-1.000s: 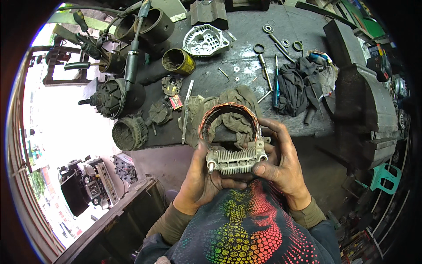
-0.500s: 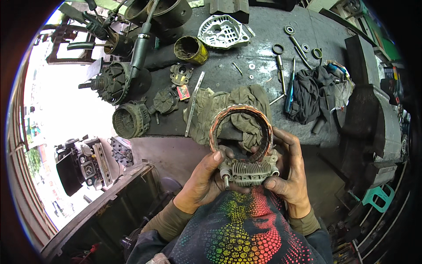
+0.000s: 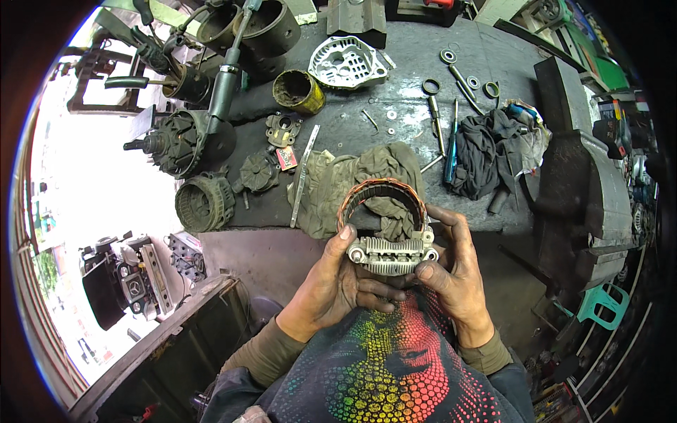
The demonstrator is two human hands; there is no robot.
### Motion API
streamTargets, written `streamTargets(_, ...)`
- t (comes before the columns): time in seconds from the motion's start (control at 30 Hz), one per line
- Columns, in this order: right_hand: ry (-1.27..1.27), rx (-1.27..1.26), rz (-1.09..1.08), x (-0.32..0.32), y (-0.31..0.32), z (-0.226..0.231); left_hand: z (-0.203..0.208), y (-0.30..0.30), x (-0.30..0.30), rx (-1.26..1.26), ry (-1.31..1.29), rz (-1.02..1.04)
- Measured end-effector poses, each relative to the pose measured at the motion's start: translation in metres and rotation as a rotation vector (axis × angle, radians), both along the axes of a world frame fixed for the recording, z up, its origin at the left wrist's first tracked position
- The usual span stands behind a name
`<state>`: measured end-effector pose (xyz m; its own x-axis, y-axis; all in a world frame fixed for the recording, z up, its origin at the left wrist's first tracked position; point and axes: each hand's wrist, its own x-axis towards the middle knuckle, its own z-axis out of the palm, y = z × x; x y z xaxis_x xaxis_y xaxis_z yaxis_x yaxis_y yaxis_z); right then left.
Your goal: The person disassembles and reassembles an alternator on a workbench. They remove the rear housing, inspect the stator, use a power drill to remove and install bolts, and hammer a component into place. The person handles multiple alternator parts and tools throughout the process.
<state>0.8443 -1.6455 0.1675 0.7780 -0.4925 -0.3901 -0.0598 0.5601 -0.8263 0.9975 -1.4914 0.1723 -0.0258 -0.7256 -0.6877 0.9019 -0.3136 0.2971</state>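
- Two hands hold one assembly: a copper-wound ring [image 3: 381,185] joined to one finned metal block [image 3: 395,265], just in front of the person's torso, near the bench edge.
- The left hand [image 3: 326,287] grips the left end, thumb up beside the ring, fingers curled below the block.
- The right hand [image 3: 460,282] pinches the right end, thumb on the block's near face, forefinger bent along the ring's right side.
- On the bench: two pale washers [image 3: 392,114], one blue screwdriver [image 3: 451,151], one metal strip [image 3: 305,176], one red matchbox [image 3: 286,158] and one pale slotted housing [image 3: 345,62].
- Two bunched cloths: an olive one [image 3: 324,190] beyond the ring, a dark one [image 3: 476,155] to the right.
- One yellow tin [image 3: 314,99] tilts with its mouth toward the upper left; brown residue coats its inside.
- One small dark can [image 3: 194,86] has handled tools [image 3: 148,48] at its mouth.
- The block's long axis runs left to right, nearly level across the body, fins facing up; the ring rises on its far side, opening toward the viewer, olive cloth visible through it.
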Motion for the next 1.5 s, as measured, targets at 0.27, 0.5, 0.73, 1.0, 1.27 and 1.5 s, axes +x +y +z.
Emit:
streamTargets(0.27, 0.051, -0.023, 0.007, -0.004, 0.005, -0.001, 0.000, 0.003, 0.000, -0.004, 0.026, -0.032)
streamTargets(0.5, 0.061, -0.075, 0.025, -0.008, 0.009, -0.002, -0.005, 0.009, -0.003, -0.030, 0.045, -0.034)
streamTargets(0.73, 0.112, -0.117, 0.023, -0.011, 0.015, -0.005, -0.007, 0.014, -0.008, 0.010, 0.088, -0.027)
streamTargets(1.0, 0.160, -0.024, 0.020, -0.016, 0.015, -0.011, -0.014, 0.017, -0.013, 0.031, 0.182, -0.020)
streamTargets(1.27, 0.241, 0.046, -0.007, -0.016, 0.017, -0.034, -0.030, 0.011, -0.011, 0.141, 0.282, -0.042)
streamTargets(1.5, 0.320, 0.073, 0.018, -0.015, 0.015, -0.067, -0.061, 0.002, -0.004, 0.211, 0.303, -0.095)
